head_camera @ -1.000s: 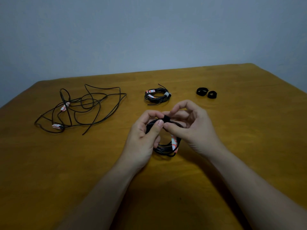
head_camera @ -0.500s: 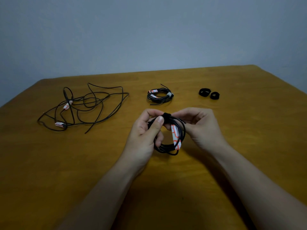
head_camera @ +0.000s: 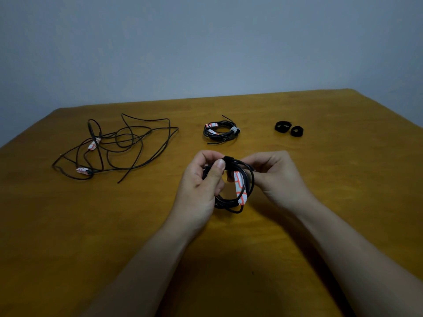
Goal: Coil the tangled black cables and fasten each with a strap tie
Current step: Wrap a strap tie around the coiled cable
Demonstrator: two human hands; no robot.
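Coiled black cable [head_camera: 252, 179]: left hand [head_camera: 201, 186] grips loops beside strap tie [head_camera: 228, 159] at coil's 12 o'clock, likely preventing uncoiling; right hand [head_camera: 279, 177] pinches 2 o'clock side, steadying.

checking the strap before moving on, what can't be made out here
Head view, all of it:
Whether the strap tie on the held coil is closed: left hand and right hand cover its ends.
Print on its label: too small.
The far coil and its fastening: too small.
The forearms: cut by the bottom edge.
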